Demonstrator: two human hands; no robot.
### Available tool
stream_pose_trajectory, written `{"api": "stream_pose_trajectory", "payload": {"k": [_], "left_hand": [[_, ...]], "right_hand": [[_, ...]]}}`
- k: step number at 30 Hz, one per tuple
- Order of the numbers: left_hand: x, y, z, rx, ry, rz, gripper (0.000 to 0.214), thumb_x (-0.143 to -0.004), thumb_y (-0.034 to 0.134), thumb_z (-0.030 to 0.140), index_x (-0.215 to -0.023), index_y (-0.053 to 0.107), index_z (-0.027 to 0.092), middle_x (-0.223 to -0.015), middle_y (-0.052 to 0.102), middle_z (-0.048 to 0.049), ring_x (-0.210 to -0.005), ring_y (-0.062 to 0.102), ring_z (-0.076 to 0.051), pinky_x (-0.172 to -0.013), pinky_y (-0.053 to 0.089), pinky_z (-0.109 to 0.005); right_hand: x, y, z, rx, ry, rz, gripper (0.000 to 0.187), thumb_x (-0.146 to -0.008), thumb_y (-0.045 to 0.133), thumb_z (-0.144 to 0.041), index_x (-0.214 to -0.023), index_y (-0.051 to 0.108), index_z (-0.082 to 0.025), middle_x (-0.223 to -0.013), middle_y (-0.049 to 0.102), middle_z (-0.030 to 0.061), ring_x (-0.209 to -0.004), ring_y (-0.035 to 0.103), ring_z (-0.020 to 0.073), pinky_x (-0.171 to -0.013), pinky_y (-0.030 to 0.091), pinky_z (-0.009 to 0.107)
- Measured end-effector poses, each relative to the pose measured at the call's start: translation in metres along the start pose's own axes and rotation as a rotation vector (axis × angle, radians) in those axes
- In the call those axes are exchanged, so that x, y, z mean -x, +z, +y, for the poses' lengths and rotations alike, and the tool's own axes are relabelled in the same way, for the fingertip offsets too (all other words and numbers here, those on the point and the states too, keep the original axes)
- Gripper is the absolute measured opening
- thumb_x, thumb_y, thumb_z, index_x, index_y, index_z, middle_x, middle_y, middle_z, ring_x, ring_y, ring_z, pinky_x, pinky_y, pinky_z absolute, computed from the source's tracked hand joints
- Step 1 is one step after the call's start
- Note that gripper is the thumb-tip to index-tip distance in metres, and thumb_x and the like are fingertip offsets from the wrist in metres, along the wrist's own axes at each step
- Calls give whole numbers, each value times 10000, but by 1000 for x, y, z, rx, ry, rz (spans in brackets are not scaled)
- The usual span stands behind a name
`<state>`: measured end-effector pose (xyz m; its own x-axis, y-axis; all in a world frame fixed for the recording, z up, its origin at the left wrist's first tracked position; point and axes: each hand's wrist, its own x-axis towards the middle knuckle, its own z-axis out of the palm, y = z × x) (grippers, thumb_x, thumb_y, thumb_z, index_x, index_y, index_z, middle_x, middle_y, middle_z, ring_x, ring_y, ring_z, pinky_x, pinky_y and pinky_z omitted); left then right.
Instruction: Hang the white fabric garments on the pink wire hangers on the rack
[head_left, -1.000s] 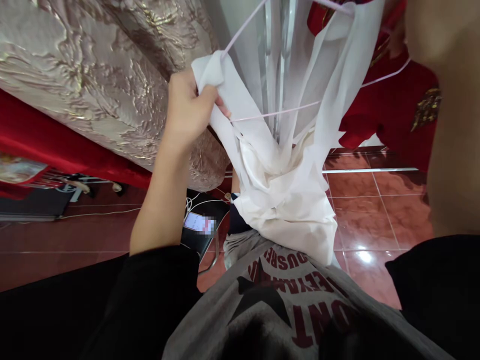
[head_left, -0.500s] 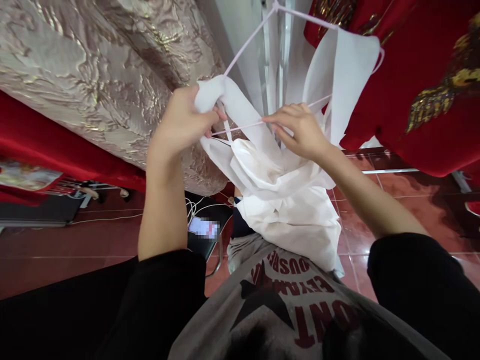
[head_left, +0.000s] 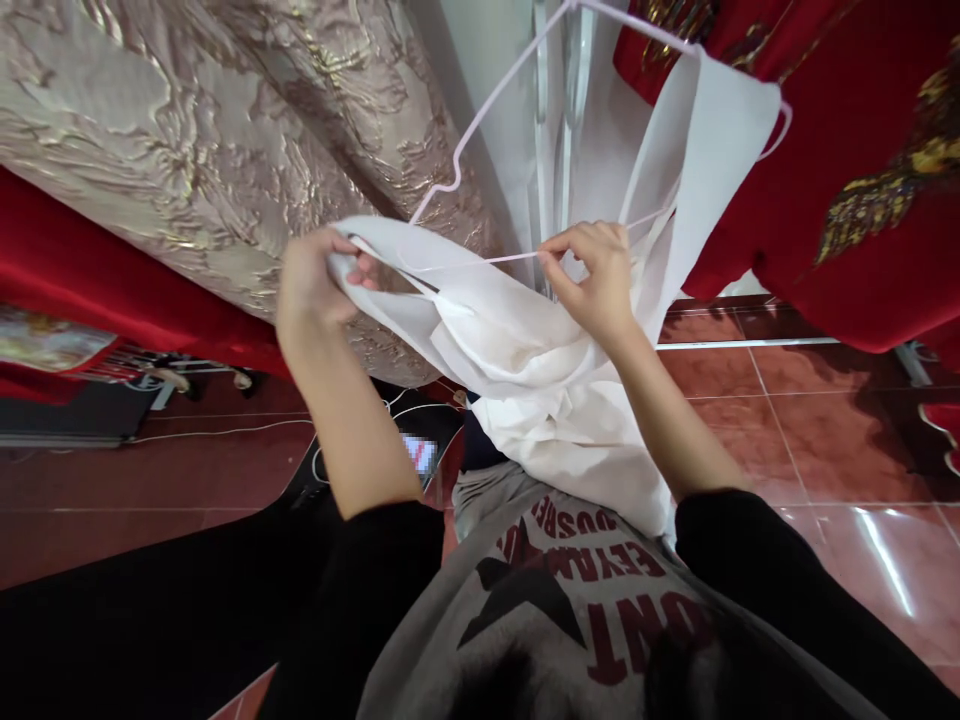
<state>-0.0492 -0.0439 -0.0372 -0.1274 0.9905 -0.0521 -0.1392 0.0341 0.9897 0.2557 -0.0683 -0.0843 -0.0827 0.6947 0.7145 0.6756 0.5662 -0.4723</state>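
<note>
A white garment (head_left: pixel 517 330) hangs partly on a thin pale-pink hanger (head_left: pixel 518 68). My left hand (head_left: pixel 319 290) is closed on the garment's left shoulder strap and draws it outward, clear of the hanger's end. Between thumb and fingertips, my right hand (head_left: pixel 596 275) pinches the hanger's thin bottom bar inside the neckline. The opposite shoulder of the garment still rests over the hanger's right arm. Below my hands, the rest of the cloth bunches down against my body.
Cream-and-gold textured fabric (head_left: pixel 225 130) hangs close on the left. Red garments with gold decoration (head_left: pixel 825 180) hang at right. A phone (head_left: pixel 420 452) with white cables lies on a black seat below my left arm. The floor (head_left: pixel 795 430) is red tile.
My left hand has moved left with the strap, which has come off the hanger's left end. That hanger arm now shows its notch. My right hand keeps its pinch on the bar.
</note>
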Motion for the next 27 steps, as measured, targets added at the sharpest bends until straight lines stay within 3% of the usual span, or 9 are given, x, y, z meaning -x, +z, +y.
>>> {"api": "stream_pose_trajectory", "payload": {"k": [3,5,7,10,13,17,19,23,27], "left_hand": [[17,10,-49,159,4,40,136,-657,592,229,-781,616,280,-560,507,-11,-648,473,-186,-723,494,-361],[35,30,-70,268,48,64,204,-695,604,243,-888,659,278,-823,687,-18,-843,587,-204,-824,517,-374],[52,57,-78,259,84,-19,244,-776,581,258,-1008,653,276,-1177,710,0,-945,624,-211,-862,537,-384],[71,100,-69,224,154,-110,299,-913,462,252,-1165,623,259,-1431,599,-12,-804,618,-165,-845,562,-347],[78,134,-54,314,211,-144,305,-1050,346,252,-1154,633,245,-1457,583,-7,-544,464,-103,-700,564,-276],[81,158,-41,578,68,-74,396,-1138,291,317,-935,614,210,-1195,687,-31,-412,333,-66,-494,442,-225],[86,162,-38,712,9,-34,399,-1142,327,315,-839,565,209,-985,684,-24,-395,310,-65,-447,371,-220],[98,163,-33,899,-6,-88,432,-1138,273,192,-798,540,210,-817,634,6,-386,264,-69,-423,311,-229],[101,162,-32,945,-72,-107,428,-1126,323,194,-770,560,200,-820,651,-4,-372,253,-73,-396,315,-253]], "right_hand": [[6,8,-19,-4,32,11,201,-980,532,-347,-907,686,-242,-874,685,10,-860,591,174,-968,433,411],[9,13,-31,-5,36,-3,218,-1003,487,-332,-973,690,-258,-935,697,12,-904,604,180,-978,440,413],[11,16,-39,-36,21,-19,235,-1012,463,-322,-1065,688,-275,-1025,707,9,-979,619,184,-994,447,419],[13,15,-43,-104,12,-14,254,-995,493,-323,-1161,683,-296,-1137,708,-17,-1078,621,180,-1030,451,431],[13,6,-43,-99,49,-44,300,-1009,455,-381,-1190,690,-336,-1189,700,-34,-1127,604,189,-1120,431,461],[9,-17,-37,-122,46,-132,308,-1001,455,-476,-1188,684,-390,-1248,674,-49,-1223,587,210,-1227,382,490],[8,-31,-25,-162,35,10,295,-986,486,-493,-1173,675,-365,-1268,648,-30,-1295,562,207,-1210,416,474],[13,-52,20,-240,157,548,416,-944,552,-445,-1325,545,-279,-1413,501,18,-1433,455,214,-1261,315,510],[23,-54,54,-363,319,503,822,-794,708,-448,-1468,326,-171,-1578,297,160,-1554,284,287,-1261,278,538]]}}
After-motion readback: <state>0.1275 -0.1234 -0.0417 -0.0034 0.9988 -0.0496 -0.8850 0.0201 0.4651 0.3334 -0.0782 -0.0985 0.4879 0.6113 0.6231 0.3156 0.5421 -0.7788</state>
